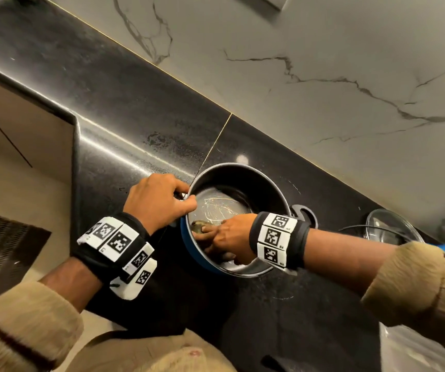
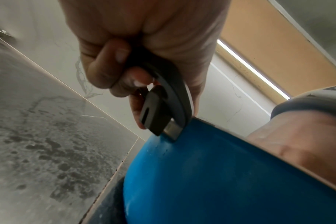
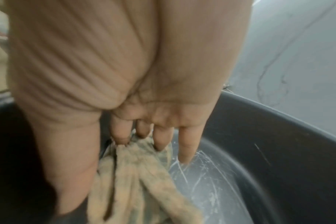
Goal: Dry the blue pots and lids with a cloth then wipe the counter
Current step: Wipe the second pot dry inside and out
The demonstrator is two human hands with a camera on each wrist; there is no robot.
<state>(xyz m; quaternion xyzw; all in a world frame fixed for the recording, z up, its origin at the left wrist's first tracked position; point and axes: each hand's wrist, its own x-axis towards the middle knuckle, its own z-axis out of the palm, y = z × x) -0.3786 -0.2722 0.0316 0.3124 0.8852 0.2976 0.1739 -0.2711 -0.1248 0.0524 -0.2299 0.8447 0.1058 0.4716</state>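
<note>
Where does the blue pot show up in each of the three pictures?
Head: the blue pot is lower centre, over the black counter.
Left wrist: blue pot fills the lower right, seen from outside.
Right wrist: blue pot shows only its dark inside, lower right.
Shared landmark: the veined marble wall.

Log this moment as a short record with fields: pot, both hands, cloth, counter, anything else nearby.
blue pot: on the counter, dark inside, scratched bottom showing
left hand: grips the pot's dark side handle
right hand: inside the pot, straight fingers pressing the cloth down
cloth: beige, bunched under the fingers
counter: black, blotchy marks left of the pot
glass lid: on the counter beyond the right forearm
stage: pot's inside being dried; counter probably not yet wiped
</note>
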